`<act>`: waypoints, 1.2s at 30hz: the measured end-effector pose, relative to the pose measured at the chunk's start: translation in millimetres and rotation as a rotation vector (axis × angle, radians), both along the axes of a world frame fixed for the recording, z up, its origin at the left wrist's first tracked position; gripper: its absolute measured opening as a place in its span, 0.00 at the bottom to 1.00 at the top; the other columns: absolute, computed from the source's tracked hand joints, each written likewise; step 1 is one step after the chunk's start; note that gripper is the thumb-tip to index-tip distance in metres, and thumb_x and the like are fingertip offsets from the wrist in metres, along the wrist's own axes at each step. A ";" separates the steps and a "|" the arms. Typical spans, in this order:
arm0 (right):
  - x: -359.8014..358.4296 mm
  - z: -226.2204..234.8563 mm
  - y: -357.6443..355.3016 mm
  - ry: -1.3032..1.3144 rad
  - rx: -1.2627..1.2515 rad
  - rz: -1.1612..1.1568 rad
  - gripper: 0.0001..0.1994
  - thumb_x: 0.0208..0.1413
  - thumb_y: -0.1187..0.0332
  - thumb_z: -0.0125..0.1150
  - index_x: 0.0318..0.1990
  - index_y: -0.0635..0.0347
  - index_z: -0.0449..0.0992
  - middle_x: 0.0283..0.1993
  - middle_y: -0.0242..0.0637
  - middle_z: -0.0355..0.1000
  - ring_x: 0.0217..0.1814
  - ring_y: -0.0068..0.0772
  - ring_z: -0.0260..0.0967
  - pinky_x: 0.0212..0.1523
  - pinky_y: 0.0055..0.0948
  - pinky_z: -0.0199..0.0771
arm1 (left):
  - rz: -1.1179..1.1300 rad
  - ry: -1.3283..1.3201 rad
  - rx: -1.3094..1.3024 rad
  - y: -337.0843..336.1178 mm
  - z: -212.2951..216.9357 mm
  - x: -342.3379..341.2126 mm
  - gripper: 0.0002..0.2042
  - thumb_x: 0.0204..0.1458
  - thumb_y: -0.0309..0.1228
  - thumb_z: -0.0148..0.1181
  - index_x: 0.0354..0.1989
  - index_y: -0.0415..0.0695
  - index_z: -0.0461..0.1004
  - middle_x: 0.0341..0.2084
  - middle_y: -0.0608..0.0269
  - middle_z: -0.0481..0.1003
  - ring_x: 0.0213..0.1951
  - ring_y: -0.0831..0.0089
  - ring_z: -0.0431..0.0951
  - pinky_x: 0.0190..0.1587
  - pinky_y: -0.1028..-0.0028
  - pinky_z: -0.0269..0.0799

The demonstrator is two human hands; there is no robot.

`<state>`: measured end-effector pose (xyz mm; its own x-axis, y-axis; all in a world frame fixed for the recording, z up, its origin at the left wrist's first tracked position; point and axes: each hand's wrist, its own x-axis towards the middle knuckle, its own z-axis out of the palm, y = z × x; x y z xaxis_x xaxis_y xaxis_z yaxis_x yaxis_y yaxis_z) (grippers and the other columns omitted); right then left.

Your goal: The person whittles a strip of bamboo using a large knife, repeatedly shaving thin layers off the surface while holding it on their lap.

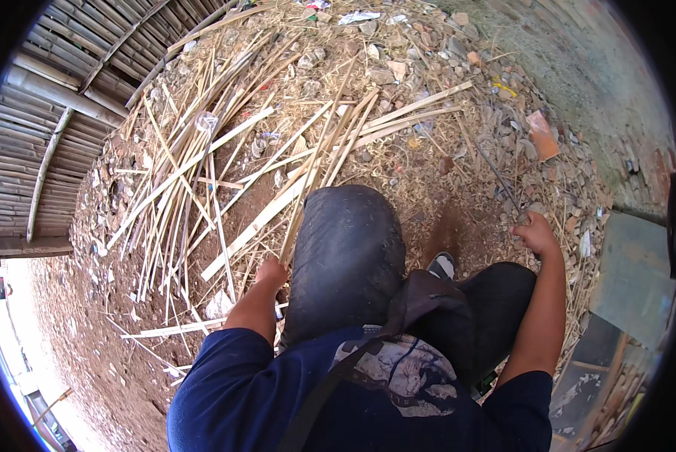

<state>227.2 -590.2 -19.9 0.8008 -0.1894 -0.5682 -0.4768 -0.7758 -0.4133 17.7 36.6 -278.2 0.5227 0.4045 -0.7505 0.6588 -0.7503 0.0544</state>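
Observation:
By my left knee, my left hand (272, 272) is closed around the lower end of a bamboo strip (317, 162). The strip slants up and away across other split strips. Out on the right, my right hand (534, 232) is closed on the near end of a thin, dark, rod-like thing (497, 172), which points away to the upper left over the rubble. Its exact kind is too small to tell. Many pale bamboo strips (191, 169) lie crisscrossed in a heap ahead and to the left. My left fingers are partly hidden.
A slatted bamboo wall (33, 158) stands at the left and a plastered wall (579, 90) at the right. Stones, shavings and litter cover the ground. A broken orange brick (543, 135) lies at the right, with a grey panel (633, 271) nearer me.

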 end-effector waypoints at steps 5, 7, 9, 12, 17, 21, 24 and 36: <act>-1.8 1.0 2.0 -0.025 0.002 0.009 0.28 0.48 0.69 0.70 0.55 0.73 0.69 0.27 0.36 0.71 0.22 0.29 0.68 0.24 0.31 0.68 | 0.069 -0.145 0.108 -3.0 10.1 -9.9 0.15 0.63 0.36 0.47 0.55 0.47 0.72 0.53 0.45 0.73 0.57 0.48 0.74 0.57 0.53 0.71; -3.2 4.1 5.5 -0.023 -0.006 0.004 0.25 0.48 0.69 0.70 0.51 0.72 0.70 0.26 0.36 0.70 0.22 0.29 0.68 0.23 0.31 0.68 | 0.093 -0.188 0.104 0.1 14.0 -13.2 0.14 0.64 0.35 0.45 0.54 0.46 0.72 0.53 0.44 0.73 0.56 0.47 0.74 0.56 0.52 0.71; -3.2 6.3 8.0 -0.031 -0.004 0.004 0.23 0.48 0.69 0.70 0.49 0.70 0.70 0.25 0.35 0.70 0.22 0.28 0.68 0.23 0.32 0.67 | 0.122 -0.251 0.127 8.7 12.6 -17.9 0.13 0.64 0.36 0.44 0.52 0.46 0.70 0.51 0.43 0.74 0.53 0.45 0.75 0.54 0.51 0.72; -2.6 14.1 15.7 -0.007 -0.022 0.008 0.23 0.48 0.69 0.70 0.50 0.71 0.70 0.25 0.35 0.70 0.22 0.28 0.67 0.23 0.32 0.67 | 0.176 -0.318 0.143 16.3 13.7 -18.8 0.12 0.65 0.36 0.43 0.47 0.43 0.69 0.45 0.42 0.75 0.50 0.42 0.76 0.50 0.48 0.72; -5.5 12.6 15.9 -0.057 -0.027 -0.003 0.23 0.47 0.69 0.69 0.50 0.71 0.71 0.26 0.35 0.70 0.22 0.27 0.67 0.24 0.31 0.67 | 0.130 -0.606 0.156 26.9 17.9 -17.7 0.10 0.65 0.35 0.44 0.44 0.43 0.68 0.43 0.41 0.75 0.45 0.39 0.76 0.46 0.45 0.72; -6.9 17.6 19.2 -0.054 -0.034 0.001 0.23 0.47 0.67 0.70 0.49 0.69 0.72 0.27 0.34 0.70 0.23 0.27 0.67 0.25 0.31 0.68 | 0.098 -0.644 0.226 28.9 32.9 -5.9 0.10 0.65 0.35 0.44 0.44 0.43 0.68 0.43 0.42 0.75 0.43 0.38 0.76 0.44 0.45 0.72; -7.2 19.1 19.8 -0.055 -0.051 0.003 0.21 0.46 0.67 0.70 0.47 0.67 0.73 0.27 0.34 0.71 0.23 0.27 0.68 0.25 0.31 0.68 | 0.092 -0.693 0.240 40.2 35.2 5.5 0.10 0.65 0.36 0.45 0.46 0.44 0.69 0.44 0.43 0.75 0.43 0.39 0.76 0.43 0.45 0.73; -7.0 20.1 16.0 -0.087 0.000 0.025 0.19 0.46 0.64 0.71 0.41 0.66 0.73 0.27 0.36 0.72 0.23 0.28 0.69 0.26 0.33 0.68 | 0.004 -0.880 0.442 83.0 67.7 27.7 0.15 0.65 0.37 0.47 0.53 0.44 0.73 0.53 0.47 0.71 0.51 0.45 0.75 0.52 0.52 0.72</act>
